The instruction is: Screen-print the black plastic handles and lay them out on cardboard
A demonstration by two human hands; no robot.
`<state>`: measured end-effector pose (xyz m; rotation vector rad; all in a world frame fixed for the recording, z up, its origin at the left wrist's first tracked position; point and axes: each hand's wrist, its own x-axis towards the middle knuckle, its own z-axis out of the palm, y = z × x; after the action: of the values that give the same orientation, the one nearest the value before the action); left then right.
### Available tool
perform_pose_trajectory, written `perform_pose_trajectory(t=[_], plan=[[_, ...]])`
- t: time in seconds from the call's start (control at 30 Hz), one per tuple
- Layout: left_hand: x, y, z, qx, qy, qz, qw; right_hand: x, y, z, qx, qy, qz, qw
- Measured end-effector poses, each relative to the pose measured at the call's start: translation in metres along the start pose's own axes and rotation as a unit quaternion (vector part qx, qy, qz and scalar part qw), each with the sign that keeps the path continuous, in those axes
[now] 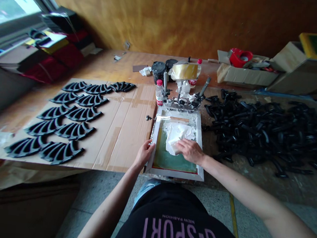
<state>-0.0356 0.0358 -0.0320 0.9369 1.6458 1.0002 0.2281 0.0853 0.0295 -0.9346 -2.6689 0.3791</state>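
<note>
A screen printing frame with a grey metal rim and a green mesh lies in front of me. My left hand grips the left rim of this frame, thumb on top. Over the mesh, my right hand presses a crumpled white cloth, its fingers closed on the lower edge. Whether it is fabric or paper is hard to tell. White residue and a flat wooden strip show on the upper part of the screen. Behind it, a clamp assembly holds the frame's far side.
Rows of curved black parts lie on cardboard to the left. A large heap of black parts covers the right side. Bottles, dark tubs and a tape roll stand behind; an open box sits back right.
</note>
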Motion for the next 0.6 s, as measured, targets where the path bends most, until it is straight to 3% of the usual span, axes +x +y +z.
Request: perform_pose_trajectory(t=[0.1,0.17,0.27,0.37,0.43,0.5,0.57,0.6], plan=[[-0.002,0.003,0.001,-0.007,0.000,-0.006,1.000,-0.006,-0.005,0.003,0.017,-0.023,-0.013,1.000],[-0.004,0.008,-0.001,-0.015,-0.008,-0.013,1.000,0.008,-0.006,-0.005,0.014,-0.012,0.019,1.000],[-0.014,0.027,-0.008,-0.034,-0.033,-0.015,0.999,0.049,0.006,-0.029,0.007,0.049,0.106,0.993],[-0.028,0.062,-0.016,-0.064,-0.049,0.005,0.997,0.073,0.037,-0.064,0.018,0.120,0.182,0.976],[-0.033,0.093,-0.018,-0.096,-0.041,0.045,0.994,0.065,0.064,-0.085,0.024,0.190,0.247,0.950],[-0.029,0.126,-0.016,-0.134,-0.021,0.109,0.985,0.042,0.084,-0.093,0.017,0.235,0.315,0.920],[-0.018,0.159,-0.010,-0.175,-0.015,0.167,0.970,0.018,0.090,-0.082,0.009,0.231,0.347,0.909],[-0.011,0.173,-0.007,-0.197,-0.020,0.182,0.963,0.007,0.086,-0.069,0.010,0.209,0.343,0.916]])
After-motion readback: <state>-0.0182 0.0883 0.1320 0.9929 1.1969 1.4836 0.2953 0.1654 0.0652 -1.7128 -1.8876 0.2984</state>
